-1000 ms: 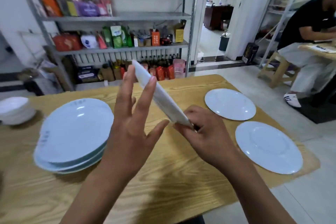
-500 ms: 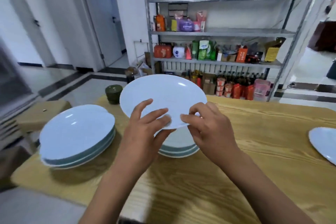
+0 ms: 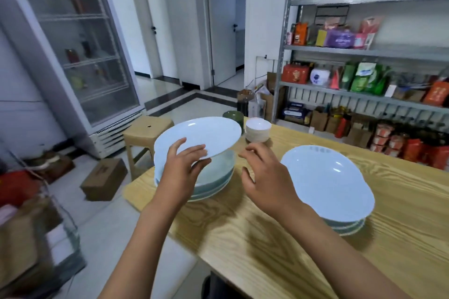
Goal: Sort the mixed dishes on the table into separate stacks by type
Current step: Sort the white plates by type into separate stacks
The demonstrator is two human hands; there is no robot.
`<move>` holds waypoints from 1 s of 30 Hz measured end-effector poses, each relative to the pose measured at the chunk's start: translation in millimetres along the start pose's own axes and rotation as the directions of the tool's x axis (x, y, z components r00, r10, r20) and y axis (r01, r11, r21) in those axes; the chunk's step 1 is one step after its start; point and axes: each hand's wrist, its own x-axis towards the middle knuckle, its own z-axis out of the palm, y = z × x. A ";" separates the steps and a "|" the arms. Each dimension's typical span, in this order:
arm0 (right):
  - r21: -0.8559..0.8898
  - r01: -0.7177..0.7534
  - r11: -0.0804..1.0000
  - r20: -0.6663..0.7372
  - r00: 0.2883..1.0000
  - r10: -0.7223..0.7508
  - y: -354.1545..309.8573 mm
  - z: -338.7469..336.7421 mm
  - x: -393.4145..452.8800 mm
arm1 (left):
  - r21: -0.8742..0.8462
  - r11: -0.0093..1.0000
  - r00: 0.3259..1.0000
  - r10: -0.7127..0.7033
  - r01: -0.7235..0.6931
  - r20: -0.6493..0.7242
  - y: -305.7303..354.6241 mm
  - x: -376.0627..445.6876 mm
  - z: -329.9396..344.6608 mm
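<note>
Storage-room vibes all around: metal shelving (image 3: 364, 51) packed with snack bags, a glass-door fridge (image 3: 73, 56) off to the side, and my wooden table (image 3: 267, 238) in the middle of it. My left hand (image 3: 181, 172) has the pale blue plate (image 3: 198, 137) by its near rim, fingers on top and the thumb out of sight, presumably tucked under. It's tilted, hovering just above the left stack of plates (image 3: 211, 177) at the table's corner. My right hand (image 3: 264, 179) is off the plate, fingers spread and loosely curved, holding nothing, floating between that pile and the other plate stack (image 3: 328, 184) on the right. Small white bowls (image 3: 258, 130) are piled behind, next to a dark green cup (image 3: 233, 118).

Handling-wise, this looks like glazed ceramic: stiff, a bit heavy for a one-hand rim grip, slick, and it'll chip if it clacks down hard. I'd say the rim is the only sensible place to hold, ideally on opposite edges with both hands, then lower the far edge first and let it settle flat onto the pile.
</note>
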 end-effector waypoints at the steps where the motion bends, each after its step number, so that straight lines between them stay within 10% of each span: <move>1: 0.015 -0.008 1.000 0.018 1.000 0.008 -0.9 7.4 2.9 | 0.016 1.000 1.000 -0.021 0.021 0.019 -7.9 4.8 -0.3; 23: -0.239 0.098 0.966 0.253 0.967 -0.036 9.6 52.7 20.0 | 0.355 0.920 0.742 -0.353 0.164 0.570 -31.0 22.9 3.6; 30: -0.144 -0.043 0.989 0.140 0.988 0.063 25.2 11.9 8.3 | 0.509 0.851 0.886 -0.133 -0.127 0.444 28.5 25.0 34.3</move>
